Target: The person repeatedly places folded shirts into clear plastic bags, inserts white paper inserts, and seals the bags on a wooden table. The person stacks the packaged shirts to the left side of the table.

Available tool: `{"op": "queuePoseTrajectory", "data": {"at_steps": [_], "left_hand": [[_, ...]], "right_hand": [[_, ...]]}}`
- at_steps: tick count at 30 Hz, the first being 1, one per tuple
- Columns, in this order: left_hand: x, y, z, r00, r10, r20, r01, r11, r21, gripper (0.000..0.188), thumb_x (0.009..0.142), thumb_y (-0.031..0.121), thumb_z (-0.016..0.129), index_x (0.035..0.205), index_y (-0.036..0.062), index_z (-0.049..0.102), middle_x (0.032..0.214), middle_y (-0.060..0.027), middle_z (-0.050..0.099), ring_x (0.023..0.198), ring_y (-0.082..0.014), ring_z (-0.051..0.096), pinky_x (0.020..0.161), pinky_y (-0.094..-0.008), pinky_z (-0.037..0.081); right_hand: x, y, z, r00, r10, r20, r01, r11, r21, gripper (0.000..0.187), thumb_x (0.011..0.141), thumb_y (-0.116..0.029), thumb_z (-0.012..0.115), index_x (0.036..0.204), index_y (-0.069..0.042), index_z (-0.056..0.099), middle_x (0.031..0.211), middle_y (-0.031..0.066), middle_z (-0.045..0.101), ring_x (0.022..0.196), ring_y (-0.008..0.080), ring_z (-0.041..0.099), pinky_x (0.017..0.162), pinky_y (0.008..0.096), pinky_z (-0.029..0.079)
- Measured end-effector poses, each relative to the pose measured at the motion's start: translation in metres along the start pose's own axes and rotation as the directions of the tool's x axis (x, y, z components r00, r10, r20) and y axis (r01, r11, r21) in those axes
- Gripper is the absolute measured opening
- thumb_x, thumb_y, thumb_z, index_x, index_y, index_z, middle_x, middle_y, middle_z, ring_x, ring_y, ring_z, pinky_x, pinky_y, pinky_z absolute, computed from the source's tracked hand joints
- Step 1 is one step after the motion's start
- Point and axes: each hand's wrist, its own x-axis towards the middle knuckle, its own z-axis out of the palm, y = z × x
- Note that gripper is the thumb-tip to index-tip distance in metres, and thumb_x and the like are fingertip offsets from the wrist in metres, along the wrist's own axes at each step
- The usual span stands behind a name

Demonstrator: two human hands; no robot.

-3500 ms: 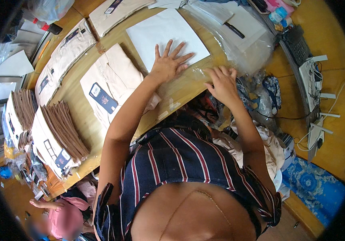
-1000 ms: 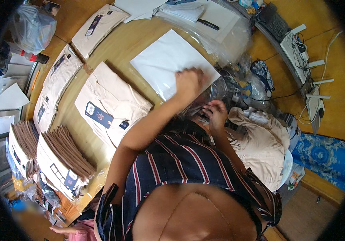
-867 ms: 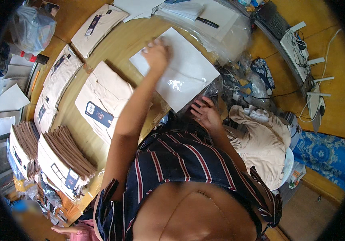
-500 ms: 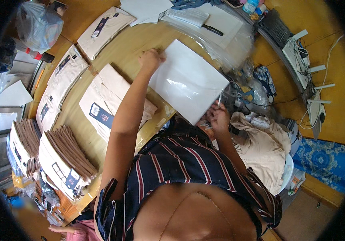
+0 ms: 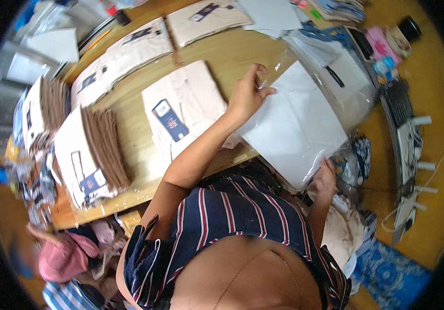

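Note:
A flat white sheet in a clear plastic bag (image 5: 294,121) lies aslant over the table's front edge, its glossy film catching light. My left hand (image 5: 247,98) is at the bag's upper left edge, thumb and forefinger curved apart, with a glint of clear film near the fingertips. My right hand (image 5: 325,178) is closed on the bag's lower right edge; part of its grip is hard to see. Left of the bag, a folded beige garment (image 5: 201,85) with a navy tag (image 5: 170,120) lies on the table, partly behind my left forearm.
Stacks of folded garments with brown edges (image 5: 105,150) stand at the table's left. More folded beige garments (image 5: 209,23) line the far side. Loose clear bags and a black pen (image 5: 334,76) lie beyond my bag. A person in pink (image 5: 64,256) is at lower left.
The view has turned, so everything sits further right. My left hand has loosened from the bag's edge, its fingers spreading. My right hand stays at the lower right edge.

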Motion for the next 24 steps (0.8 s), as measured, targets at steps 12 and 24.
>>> {"op": "queuePoseTrajectory", "data": {"at_steps": [12, 24], "left_hand": [[-0.179, -0.016, -0.168, 0.633, -0.225, -0.741, 0.445, 0.888, 0.111, 0.04, 0.078, -0.002, 0.054, 0.111, 0.0074, 0.035, 0.08, -0.0039, 0.047, 0.059, -0.0063, 0.046, 0.045, -0.0178, 0.038], [-0.236, -0.022, -0.146, 0.459, -0.223, -0.86, 0.732, 0.644, 0.223, 0.033, 0.076, 0.0, 0.053, 0.107, 0.0014, 0.042, 0.076, -0.0144, 0.05, 0.048, -0.0207, 0.044, 0.049, -0.0319, 0.037]], "right_hand": [[0.195, -0.154, 0.098, 0.931, -0.344, 0.126, 0.365, 0.897, -0.25, 0.049, 0.077, -0.02, 0.061, 0.114, 0.004, 0.041, 0.114, 0.0148, 0.047, 0.104, 0.0225, 0.045, 0.089, 0.0328, 0.034], [0.019, 0.039, 0.352, -0.009, -0.231, 0.973, 0.997, 0.072, 0.026, 0.018, 0.074, -0.002, 0.048, 0.087, -0.006, 0.06, 0.093, 0.0134, 0.057, 0.087, 0.0291, 0.054, 0.072, 0.0359, 0.044]]}}
